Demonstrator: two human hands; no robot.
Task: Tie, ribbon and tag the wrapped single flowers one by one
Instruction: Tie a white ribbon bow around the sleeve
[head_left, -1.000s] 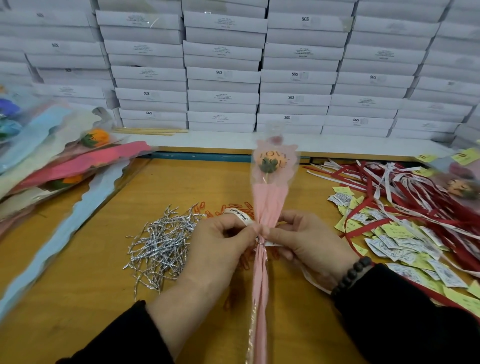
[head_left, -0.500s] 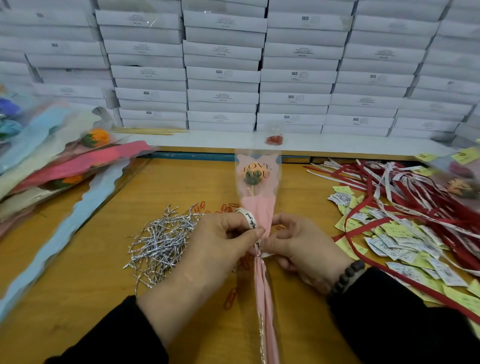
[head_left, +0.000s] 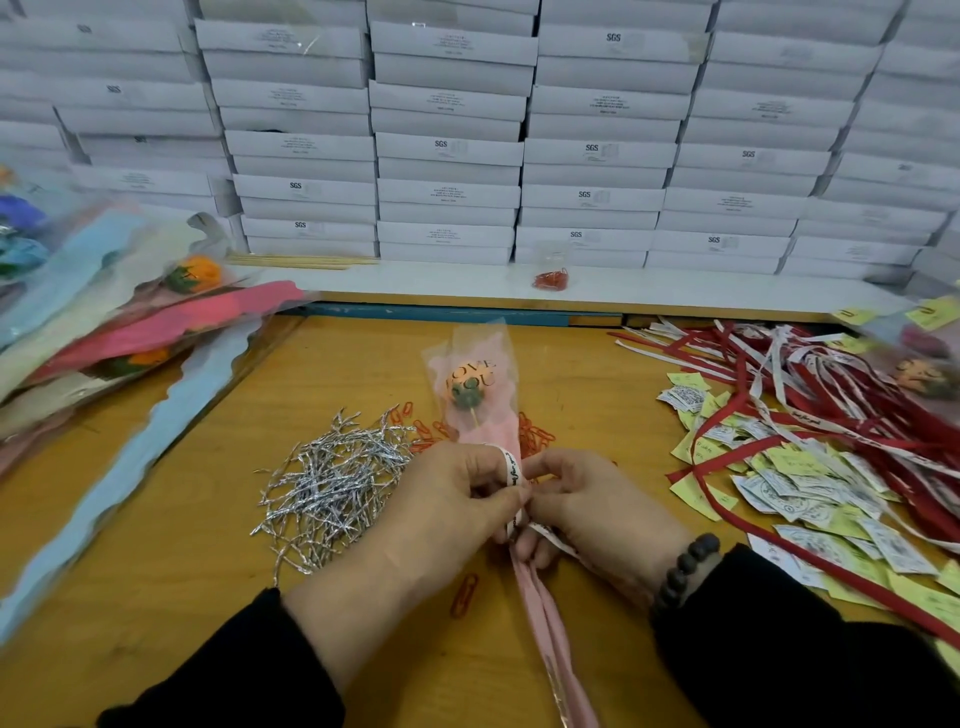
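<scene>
At the left edge of the frame, the stack of wrapped flowers (head_left: 104, 322) lies on the wooden table (head_left: 171, 551), out of the working zone but within reach. In the lower centre-left, the pile of silver twist ties (head_left: 332, 483) sits just beside my left hand (head_left: 441, 514), so a tie can be taken without a long reach. Orange paper clips (head_left: 535, 434) lie scattered behind the hands.

My left hand is curled, thumb and forefinger pinching the white printed ribbon (head_left: 511, 467) at the neck of the pink-wrapped single flower (head_left: 470, 387). The ribbon loops over my forefinger, which I judge keeps the loop open for the knot. The flower lies centre frame, head pointing to the upper frame, stem tail running to the lower edge, so the neck sits between both hands.

My right hand (head_left: 592, 504) is curled and pinches the ribbon at the same neck point from the opposite side; the lower fingers steady the wrap. I judge the ribbon step is in progress.

At the right, loose red and white ribbons (head_left: 810, 395) and paper tags (head_left: 810, 483) lie spread out, close to my right hand for the next pick.
</scene>
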